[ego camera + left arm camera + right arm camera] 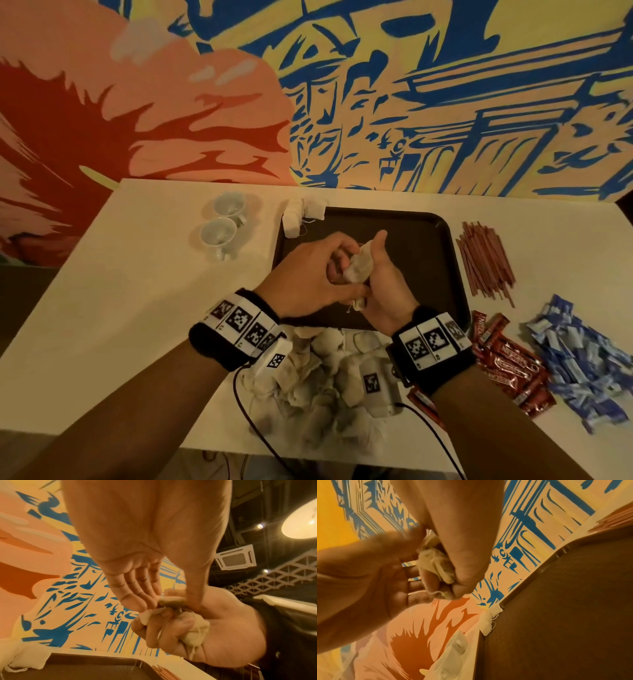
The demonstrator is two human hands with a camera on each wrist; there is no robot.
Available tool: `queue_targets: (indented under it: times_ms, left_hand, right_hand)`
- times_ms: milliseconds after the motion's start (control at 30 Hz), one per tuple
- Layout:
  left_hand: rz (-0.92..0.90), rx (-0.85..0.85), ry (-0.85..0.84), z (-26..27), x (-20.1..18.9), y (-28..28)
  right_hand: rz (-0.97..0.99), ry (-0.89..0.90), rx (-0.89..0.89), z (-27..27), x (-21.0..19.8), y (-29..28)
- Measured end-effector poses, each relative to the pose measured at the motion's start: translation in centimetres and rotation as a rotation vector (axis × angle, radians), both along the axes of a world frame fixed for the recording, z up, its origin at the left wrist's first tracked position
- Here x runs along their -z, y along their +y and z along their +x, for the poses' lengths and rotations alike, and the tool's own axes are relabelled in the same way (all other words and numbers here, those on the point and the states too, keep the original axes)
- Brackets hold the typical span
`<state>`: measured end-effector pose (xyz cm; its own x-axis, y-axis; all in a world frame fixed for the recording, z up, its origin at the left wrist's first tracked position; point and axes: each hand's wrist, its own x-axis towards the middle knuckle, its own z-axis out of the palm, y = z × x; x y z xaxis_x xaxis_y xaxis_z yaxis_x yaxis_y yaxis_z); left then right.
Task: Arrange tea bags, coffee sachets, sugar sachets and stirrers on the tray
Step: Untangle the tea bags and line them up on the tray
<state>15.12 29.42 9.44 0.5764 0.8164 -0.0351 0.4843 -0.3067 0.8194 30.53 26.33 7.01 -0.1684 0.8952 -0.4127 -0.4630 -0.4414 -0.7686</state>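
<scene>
Both hands meet above the dark tray (411, 233). My right hand (371, 270) grips a small bundle of cream tea bags (358, 269), its fingers curled round them (436, 563). My left hand (334, 267) pinches the top of one of these tea bags (171, 599) between thumb and fingers. A few tea bags (301, 214) lie at the tray's far left corner. A loose pile of tea bags (325, 377) sits on the table under my wrists. Right of the tray lie brown stirrers (486, 260), red coffee sachets (507, 363) and blue sugar sachets (575, 363).
Two white cups (219, 233) stand on the white table left of the tray. A painted wall runs along the table's far edge. Cables hang from both wrist cameras over the near edge. The tray's floor (565, 601) is bare apart from the corner tea bags.
</scene>
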Motion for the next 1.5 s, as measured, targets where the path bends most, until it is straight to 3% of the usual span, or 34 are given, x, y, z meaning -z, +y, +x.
queue_targets:
  times_ms: [200,367,500,633,833,933,1033,1200,1333,1500]
  left_hand:
    - [0.089,-0.047,-0.028,-0.3,-0.4,-0.6]
    - [-0.290,-0.169,-0.228,-0.9,-0.6,-0.1]
    - [-0.483,-0.224,-0.379,-1.1,-0.7,-0.6]
    - [-0.566,-0.223,-0.425,-1.7,-0.5,-0.7]
    - [-0.406,-0.198,-0.359,-2.5,-0.4,-0.7]
    - [-0.395,-0.211,-0.397,-2.8,-0.3,-0.5]
    - [-0.408,-0.220,-0.451,-3.0,-0.4,-0.6]
    - [-0.381,-0.195,-0.430,-3.5,-1.0,-0.4]
    - [-0.258,-0.229,-0.397,-4.3,-2.0,0.5]
    - [-0.104,-0.174,-0.276,-5.0,-3.0,1.6]
  right_hand:
    - [-0.018,0.072,-0.050,0.4,-0.3,-0.1]
    - [0.050,0.213,-0.057,1.3,-0.5,-0.6]
    - [0.118,0.010,0.005,1.5,-1.0,-1.0]
    - [0.159,-0.232,0.074,1.5,-1.1,-1.1]
    - [0.278,-0.417,0.019,1.9,-1.9,-0.8]
    - [0.305,-0.415,-0.004,2.0,-2.1,-0.8]
    - [0.332,-0.540,-0.042,1.6,-1.7,-1.0]
    - [0.441,-0.629,0.009,1.3,-1.7,-1.0]
    - [0.465,-0.758,0.014,1.2,-1.5,-0.5]
    - [0.464,-0.685,0.049,0.7,-1.7,-0.3]
